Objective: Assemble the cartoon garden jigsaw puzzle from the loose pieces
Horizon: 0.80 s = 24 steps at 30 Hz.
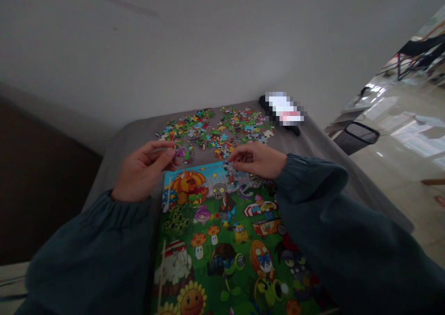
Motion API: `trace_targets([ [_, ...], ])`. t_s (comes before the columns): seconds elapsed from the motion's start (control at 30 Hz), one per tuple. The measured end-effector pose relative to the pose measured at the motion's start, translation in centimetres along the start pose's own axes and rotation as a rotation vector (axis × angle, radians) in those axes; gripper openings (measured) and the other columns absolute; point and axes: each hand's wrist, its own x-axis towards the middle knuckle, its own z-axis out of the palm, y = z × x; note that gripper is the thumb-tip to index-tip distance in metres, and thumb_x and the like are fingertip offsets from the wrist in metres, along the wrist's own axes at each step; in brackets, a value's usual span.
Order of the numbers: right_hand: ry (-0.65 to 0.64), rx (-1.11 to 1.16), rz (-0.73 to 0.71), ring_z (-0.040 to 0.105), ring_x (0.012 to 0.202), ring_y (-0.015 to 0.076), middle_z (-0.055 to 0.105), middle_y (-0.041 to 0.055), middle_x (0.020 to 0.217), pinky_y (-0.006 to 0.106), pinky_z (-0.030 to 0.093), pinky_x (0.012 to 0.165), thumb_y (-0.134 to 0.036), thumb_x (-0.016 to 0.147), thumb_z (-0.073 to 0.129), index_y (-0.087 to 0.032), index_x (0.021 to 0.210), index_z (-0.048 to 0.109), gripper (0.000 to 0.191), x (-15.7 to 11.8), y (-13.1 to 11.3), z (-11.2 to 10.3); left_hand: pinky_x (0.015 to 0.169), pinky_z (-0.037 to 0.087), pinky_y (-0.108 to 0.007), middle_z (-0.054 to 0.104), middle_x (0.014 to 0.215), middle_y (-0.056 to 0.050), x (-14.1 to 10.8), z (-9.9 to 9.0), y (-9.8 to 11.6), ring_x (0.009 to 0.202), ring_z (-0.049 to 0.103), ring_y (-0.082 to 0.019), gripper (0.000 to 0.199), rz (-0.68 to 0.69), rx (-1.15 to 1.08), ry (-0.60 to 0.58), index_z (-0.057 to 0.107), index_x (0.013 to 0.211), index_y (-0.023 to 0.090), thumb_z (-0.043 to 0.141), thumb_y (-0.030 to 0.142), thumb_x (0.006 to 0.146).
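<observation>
A colourful cartoon jigsaw puzzle [205, 231], mostly joined up, lies in front of me with plants and zombies on a green ground. My left hand [144, 169] is beside its top left corner, thumb and forefinger closed at a purple puzzle piece [180, 152]. Over the top edge, right of the middle, my right hand [259, 159] has its fingers curled and the tips drawn together. Whatever lies between those tips is too small to make out. Greyish pieces [231, 170] show just under the right fingertips.
Loose puzzle pieces [243, 122] are spread beyond the puzzle on a grey cloth-covered surface [313, 166]. A phone with a lit, blurred screen [283, 108] rests on a black object at the back right. A pale wall [208, 50] rises behind. Tiled floor [399, 162] shows at right.
</observation>
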Motion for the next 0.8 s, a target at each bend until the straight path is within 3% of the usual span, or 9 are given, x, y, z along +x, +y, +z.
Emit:
trace_targets([
  [0.1, 0.201, -0.002, 0.085, 0.061, 0.071, 0.0133, 0.068, 0.0041, 0.084, 0.030, 0.053, 0.070, -0.021, 0.085, 0.061, -0.015, 0.100, 0.064, 0.016, 0.7, 1.7, -0.5, 0.069, 0.056, -0.025, 0.071, 0.079, 0.002, 1.2, -1.6, -1.0, 0.074, 0.065, -0.014, 0.027, -0.014, 0.016, 0.073, 0.067, 0.100, 0.020, 0.071, 0.036, 0.079],
  [0.2, 0.469, -0.055, 0.123, 0.063, 0.074, 0.0155, 0.069, 0.0081, 0.095, 0.033, 0.054, 0.072, -0.020, 0.084, 0.060, -0.014, 0.109, 0.062, 0.025, 1.1, 2.9, -0.5, 0.070, 0.056, -0.028, 0.071, 0.086, 0.000, 2.0, -2.0, -2.4, 0.077, 0.065, -0.016, 0.034, -0.040, 0.097, 0.043, 0.066, 0.101, 0.020, 0.073, 0.039, 0.074],
  [0.27, 0.566, -0.143, 0.105, 0.062, 0.075, 0.0159, 0.069, 0.0095, 0.103, 0.035, 0.054, 0.075, -0.019, 0.084, 0.060, -0.015, 0.111, 0.063, 0.027, 1.2, 3.1, -0.2, 0.067, 0.055, -0.029, 0.072, 0.087, -0.003, 2.4, -2.0, -3.4, 0.072, 0.064, -0.016, 0.041, -0.045, 0.144, 0.010, 0.065, 0.104, 0.018, 0.073, 0.040, 0.070],
  [0.43, 0.420, -0.406, -0.018, 0.063, 0.090, 0.0200, 0.069, 0.0103, 0.108, 0.039, 0.050, 0.088, -0.016, 0.085, 0.056, -0.016, 0.108, 0.066, 0.025, 0.8, 2.6, 0.7, 0.068, 0.053, -0.033, 0.069, 0.085, -0.005, 3.0, -2.1, -5.4, 0.070, 0.063, -0.019, 0.042, 0.025, 0.417, -0.036, 0.063, 0.111, 0.016, 0.059, 0.041, 0.077],
  [0.57, 0.254, -0.549, -0.104, 0.060, 0.104, 0.0243, 0.068, 0.0127, 0.108, 0.043, 0.044, 0.098, -0.013, 0.086, 0.054, -0.014, 0.107, 0.067, 0.025, 0.7, 2.4, 1.2, 0.086, 0.049, -0.038, 0.068, 0.096, -0.009, 3.2, -2.4, -6.0, 0.089, 0.063, -0.025, 0.036, 0.174, 0.780, -0.091, 0.070, 0.106, 0.018, 0.047, 0.037, 0.086],
  [0.67, 0.227, -0.566, -0.102, 0.059, 0.103, 0.0242, 0.067, 0.0128, 0.108, 0.041, 0.045, 0.096, -0.014, 0.088, 0.053, -0.013, 0.108, 0.068, 0.025, 0.8, 2.4, 1.3, 0.097, 0.044, -0.040, 0.064, 0.107, -0.010, 3.2, -1.9, -6.3, 0.103, 0.059, -0.026, 0.039, 0.279, 0.900, -0.104, 0.072, 0.109, 0.021, 0.047, 0.043, 0.087],
  [0.8, 0.225, -0.564, -0.110, 0.058, 0.104, 0.0242, 0.067, 0.0115, 0.107, 0.040, 0.044, 0.097, -0.015, 0.090, 0.052, -0.015, 0.107, 0.068, 0.024, 0.9, 2.4, 1.6, 0.099, 0.042, -0.043, 0.059, 0.112, -0.011, 3.4, -1.1, -6.6, 0.107, 0.056, -0.028, 0.048, 0.310, 0.942, -0.090, 0.071, 0.116, 0.024, 0.050, 0.056, 0.087],
])
